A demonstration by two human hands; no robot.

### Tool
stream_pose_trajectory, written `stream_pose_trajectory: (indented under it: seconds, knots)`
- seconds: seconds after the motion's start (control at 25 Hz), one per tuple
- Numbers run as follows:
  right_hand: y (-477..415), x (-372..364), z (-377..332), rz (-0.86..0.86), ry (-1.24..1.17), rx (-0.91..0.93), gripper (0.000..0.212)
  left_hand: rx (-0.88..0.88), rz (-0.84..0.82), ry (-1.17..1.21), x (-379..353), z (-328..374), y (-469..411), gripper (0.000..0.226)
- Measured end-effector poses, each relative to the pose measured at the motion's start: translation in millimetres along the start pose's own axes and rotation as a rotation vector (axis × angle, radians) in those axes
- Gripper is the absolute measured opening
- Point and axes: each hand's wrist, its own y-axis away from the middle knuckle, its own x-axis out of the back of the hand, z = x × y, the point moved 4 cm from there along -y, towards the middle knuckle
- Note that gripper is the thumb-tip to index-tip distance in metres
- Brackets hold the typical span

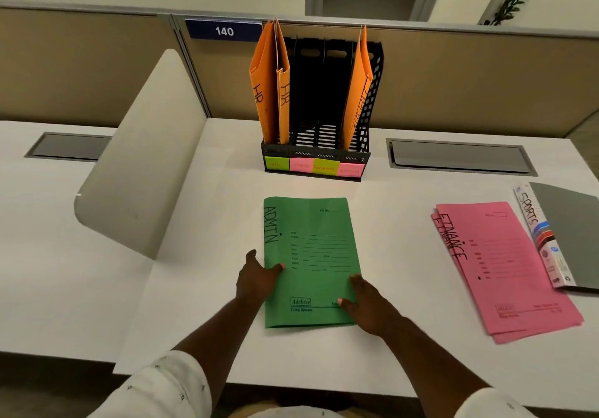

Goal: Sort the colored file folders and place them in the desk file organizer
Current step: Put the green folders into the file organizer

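Note:
A green folder (312, 255) marked ADMIN lies flat on the white desk in front of me. My left hand (257, 279) grips its left edge, thumb on top. My right hand (366, 307) holds its lower right corner, thumb on the cover. Behind it stands a black file organizer (316, 155) with several slots and coloured sticky labels along its base. Two orange HR folders (270, 93) stand in its leftmost slot and another orange folder (358, 93) stands in the rightmost slot. The two middle slots hold nothing. Pink FINANCE folders (505, 271) lie stacked at the right.
A folder marked SPORTS (541, 239) and a grey folder (570, 232) lie at the far right edge. A white curved divider panel (142, 151) rises on the left. Grey cable hatches (460, 156) are set into the desk. A beige partition wall backs the desk.

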Motion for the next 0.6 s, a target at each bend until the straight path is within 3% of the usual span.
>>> stream_pose_trajectory:
  seconds: [0.12,0.28,0.36,0.6]
  knots:
    - [2.2,-0.6,-0.6,-0.020,-0.004,0.000,0.084,-0.018,0.002,0.073,3.1,3.4,0.8,0.081]
    - [5.4,21.0,-4.7,0.049,0.021,0.006,0.078,-0.143,-0.061,0.234,1.0,27.4,7.5,0.022]
    - [6.8,47.4,-7.2,0.148,0.012,0.018,0.072,-0.203,-0.122,0.317,-2.0,46.7,20.8,0.005]
    - [0.4,166.4,-8.5,0.381,0.052,0.125,0.068,-0.351,-0.144,0.445,-25.9,127.4,63.4,0.015]
